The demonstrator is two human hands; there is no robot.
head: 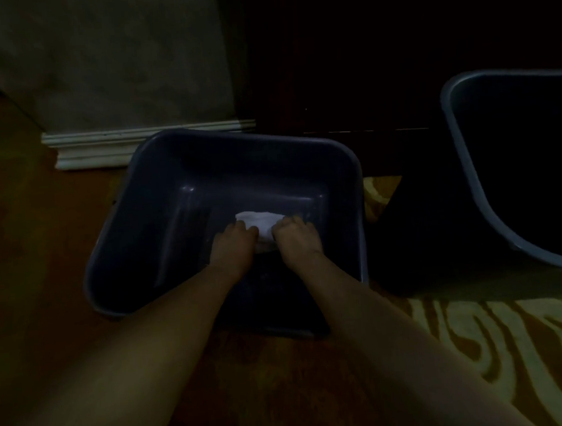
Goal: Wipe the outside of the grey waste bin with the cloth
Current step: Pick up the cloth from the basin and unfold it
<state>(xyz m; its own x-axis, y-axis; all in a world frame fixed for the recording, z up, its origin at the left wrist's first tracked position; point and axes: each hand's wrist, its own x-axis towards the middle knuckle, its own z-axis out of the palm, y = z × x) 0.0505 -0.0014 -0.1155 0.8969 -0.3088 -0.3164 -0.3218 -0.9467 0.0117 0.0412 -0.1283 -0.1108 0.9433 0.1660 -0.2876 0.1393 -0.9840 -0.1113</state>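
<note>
Head view, steeply downward (close overhead)

Dim light is leaving most of the room in shadow. A pale wall (102,59) is filling the upper left of the frame, with a white skirting board (102,148) running along its base. Dark wooden furniture (345,58) is occupying the upper centre. A patterned orange-and-cream carpet (498,347) is covering the floor at lower right.

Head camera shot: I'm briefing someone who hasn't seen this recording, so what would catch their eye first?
The white cloth stands out, the one bright thing in a dim scene, pressed on the floor inside the grey waste bin at centre. The left hand and right hand both rest on it. A second grey bin sits at the right edge, over a patterned rug.
</note>
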